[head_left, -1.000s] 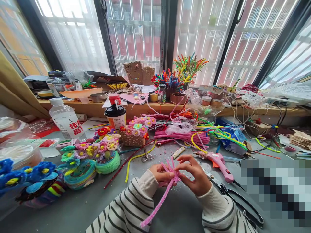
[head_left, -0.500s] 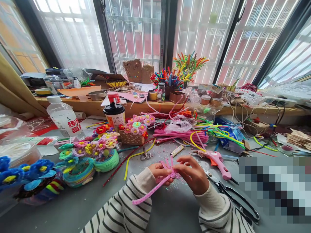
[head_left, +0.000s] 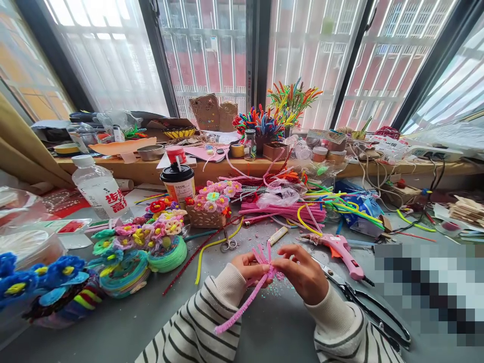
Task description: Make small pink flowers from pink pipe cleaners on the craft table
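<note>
Between my hands is a pink pipe cleaner (head_left: 242,310), bent into several loops at its upper end, with a long tail hanging down to the left. My left hand (head_left: 247,267) pinches it near the bent part between thumb and fingers. My right hand (head_left: 300,272) has thumb and forefinger closed on the right side of the same bent part; its other fingers are curled above. Glitter and pink scraps lie on the table just below. Large black-handled scissors (head_left: 368,307) rest beside my right wrist, and a pink glue gun (head_left: 342,252) lies beyond it.
A bundle of pink pipe cleaners (head_left: 283,212) lies behind my hands, with small scissors (head_left: 228,244) nearer. Pots of pipe-cleaner flowers (head_left: 166,254), a lidded cup (head_left: 178,182) and a water bottle (head_left: 100,189) stand left. A cluttered ledge (head_left: 212,169) runs under the window.
The pipe cleaner's tail has swung slightly down and right. Both hands keep hold at the bent part, and the view has shifted a little.
</note>
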The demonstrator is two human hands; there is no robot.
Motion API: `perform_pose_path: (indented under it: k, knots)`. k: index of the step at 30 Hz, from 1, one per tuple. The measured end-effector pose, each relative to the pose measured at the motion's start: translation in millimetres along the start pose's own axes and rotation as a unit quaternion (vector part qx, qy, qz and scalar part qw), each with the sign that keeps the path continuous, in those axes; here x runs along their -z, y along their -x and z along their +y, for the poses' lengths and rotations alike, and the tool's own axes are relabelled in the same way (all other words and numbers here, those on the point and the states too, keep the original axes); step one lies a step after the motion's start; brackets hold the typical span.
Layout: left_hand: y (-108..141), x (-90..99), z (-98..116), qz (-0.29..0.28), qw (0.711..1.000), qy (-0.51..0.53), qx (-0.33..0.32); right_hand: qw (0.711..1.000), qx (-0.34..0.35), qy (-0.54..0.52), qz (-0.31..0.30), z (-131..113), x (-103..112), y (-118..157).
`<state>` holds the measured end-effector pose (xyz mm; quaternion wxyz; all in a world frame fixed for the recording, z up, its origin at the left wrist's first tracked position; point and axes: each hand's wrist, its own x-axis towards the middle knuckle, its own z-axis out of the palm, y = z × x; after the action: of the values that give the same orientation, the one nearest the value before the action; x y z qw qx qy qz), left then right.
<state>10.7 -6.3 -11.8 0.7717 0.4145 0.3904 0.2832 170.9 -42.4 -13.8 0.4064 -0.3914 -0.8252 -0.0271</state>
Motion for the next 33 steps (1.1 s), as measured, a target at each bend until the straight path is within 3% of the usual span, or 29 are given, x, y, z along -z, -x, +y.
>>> perform_pose_path:
  k: [7,14,18,21,24,27,29,33]
  knots:
    - [-1.8,3.3,-3.0,-0.023,1.0,0.012,0.006,1.0,0.017,-0.006,0.024,-0.3,-3.4,-0.4]
    - [1.5,1.7,0.6,-0.031,0.999,0.014,-0.013,1.0,0.001,-0.017,-0.001,-1.6,-4.0,1.2]
    - [-1.6,-1.2,-3.4,0.011,0.998,-0.011,-0.062,0.999,-0.045,-0.028,-0.004,-3.7,-7.0,2.7]
    - [-4.3,-3.1,-8.2,0.053,0.984,-0.055,-0.159,0.99,-0.119,-0.07,0.015,-6.5,-14.0,2.1]
    - [-5.5,-3.2,-11.8,0.094,0.958,-0.135,-0.235,0.964,-0.23,-0.134,0.026,-7.7,-23.8,2.1]
    - [-6.9,-2.0,-14.1,0.112,0.943,-0.193,-0.247,0.914,-0.337,-0.223,0.016,-3.5,-28.9,3.0]
    - [-8.5,-1.3,-15.1,0.097,0.953,-0.168,-0.234,0.879,-0.374,-0.295,-0.023,1.7,-26.6,2.7]
    - [-10.7,-1.7,-15.8,0.043,0.982,-0.076,-0.167,0.815,-0.385,-0.421,-0.104,9.3,-15.6,-1.0]
